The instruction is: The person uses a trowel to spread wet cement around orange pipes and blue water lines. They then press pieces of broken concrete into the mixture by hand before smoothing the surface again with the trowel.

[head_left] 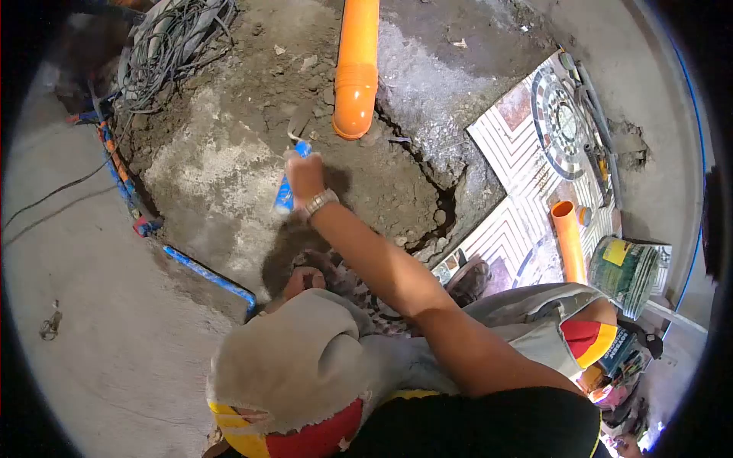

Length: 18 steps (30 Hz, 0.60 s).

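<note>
My right hand (304,175), a watch on its wrist, reaches out over a dug patch of earth and is closed around a blue-handled tool (285,198). The tool's far end pokes out above my fingers, toward the mouth of a thick orange pipe (356,72) that lies in the dirt. A skin-toned shape (302,279) beyond my raised left knee may be my left hand; the knee hides most of it.
A patterned tile sheet (519,153) lies right of the hole, with a short orange pipe piece (567,240) and a green can (626,271) on it. Thin blue pipe (210,276) edges the concrete floor at left. Tangled cables (172,42) are piled at the top left.
</note>
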Each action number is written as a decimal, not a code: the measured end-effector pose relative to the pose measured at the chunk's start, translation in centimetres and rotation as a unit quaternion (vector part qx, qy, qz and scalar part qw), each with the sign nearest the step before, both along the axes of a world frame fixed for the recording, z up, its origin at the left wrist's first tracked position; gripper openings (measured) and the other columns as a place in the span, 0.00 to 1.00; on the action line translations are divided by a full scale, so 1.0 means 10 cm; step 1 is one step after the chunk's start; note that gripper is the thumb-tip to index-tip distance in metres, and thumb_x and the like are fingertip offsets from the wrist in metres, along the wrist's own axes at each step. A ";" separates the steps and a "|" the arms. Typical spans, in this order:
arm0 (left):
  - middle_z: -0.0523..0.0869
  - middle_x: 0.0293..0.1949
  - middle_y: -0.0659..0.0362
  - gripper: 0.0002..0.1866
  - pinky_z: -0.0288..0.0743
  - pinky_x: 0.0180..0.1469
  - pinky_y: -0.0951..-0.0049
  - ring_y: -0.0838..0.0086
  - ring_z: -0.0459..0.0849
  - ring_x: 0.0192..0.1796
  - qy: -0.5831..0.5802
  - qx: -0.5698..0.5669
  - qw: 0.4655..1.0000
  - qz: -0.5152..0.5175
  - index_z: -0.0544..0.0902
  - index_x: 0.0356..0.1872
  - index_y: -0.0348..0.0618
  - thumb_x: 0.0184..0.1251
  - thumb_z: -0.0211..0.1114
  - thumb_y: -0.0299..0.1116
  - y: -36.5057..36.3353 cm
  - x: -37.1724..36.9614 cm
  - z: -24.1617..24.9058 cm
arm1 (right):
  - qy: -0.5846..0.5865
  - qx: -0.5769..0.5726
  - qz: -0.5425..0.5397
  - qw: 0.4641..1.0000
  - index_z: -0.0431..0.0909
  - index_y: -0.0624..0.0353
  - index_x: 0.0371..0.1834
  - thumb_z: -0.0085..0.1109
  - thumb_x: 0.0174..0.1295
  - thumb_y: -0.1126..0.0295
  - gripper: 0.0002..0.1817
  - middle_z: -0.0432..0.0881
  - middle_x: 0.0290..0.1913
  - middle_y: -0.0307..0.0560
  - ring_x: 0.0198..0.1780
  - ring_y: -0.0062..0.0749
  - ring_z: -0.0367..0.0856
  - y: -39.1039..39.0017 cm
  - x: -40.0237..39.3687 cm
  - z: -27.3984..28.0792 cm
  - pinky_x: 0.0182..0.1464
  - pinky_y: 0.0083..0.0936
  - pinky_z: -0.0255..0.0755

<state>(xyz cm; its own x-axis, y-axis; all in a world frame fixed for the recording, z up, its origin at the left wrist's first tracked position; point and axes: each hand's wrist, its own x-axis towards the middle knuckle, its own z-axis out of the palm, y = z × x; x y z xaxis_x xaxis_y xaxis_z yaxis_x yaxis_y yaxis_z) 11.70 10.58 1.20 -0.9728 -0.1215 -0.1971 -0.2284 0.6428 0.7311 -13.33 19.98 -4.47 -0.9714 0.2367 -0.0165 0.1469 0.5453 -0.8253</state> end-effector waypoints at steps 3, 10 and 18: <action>0.84 0.32 0.60 0.09 0.78 0.40 0.69 0.76 0.83 0.35 -0.028 0.052 0.998 0.009 0.82 0.41 0.46 0.70 0.69 0.38 0.02 -0.01 0.03 | 0.003 0.083 0.107 0.991 0.72 0.64 0.32 0.54 0.66 0.66 0.11 0.78 0.27 0.60 0.36 0.53 0.83 0.02 -0.08 0.13 0.43 0.44 0.76; 0.84 0.32 0.60 0.08 0.78 0.40 0.69 0.76 0.83 0.35 -0.049 0.077 0.996 0.000 0.83 0.41 0.46 0.70 0.70 0.38 -0.02 -0.07 0.03 | -0.131 -0.394 -0.272 0.868 0.72 0.61 0.29 0.55 0.64 0.65 0.12 0.75 0.23 0.50 0.26 0.39 0.78 -0.47 -0.28 -0.10 0.28 0.41 0.72; 0.85 0.32 0.59 0.08 0.78 0.41 0.69 0.75 0.83 0.35 -0.067 0.081 0.994 -0.017 0.83 0.41 0.46 0.70 0.70 0.38 -0.03 -0.09 0.06 | -0.181 -0.502 -0.295 0.792 0.73 0.56 0.30 0.57 0.66 0.66 0.09 0.75 0.24 0.45 0.22 0.35 0.76 -0.60 -0.31 0.15 0.23 0.36 0.73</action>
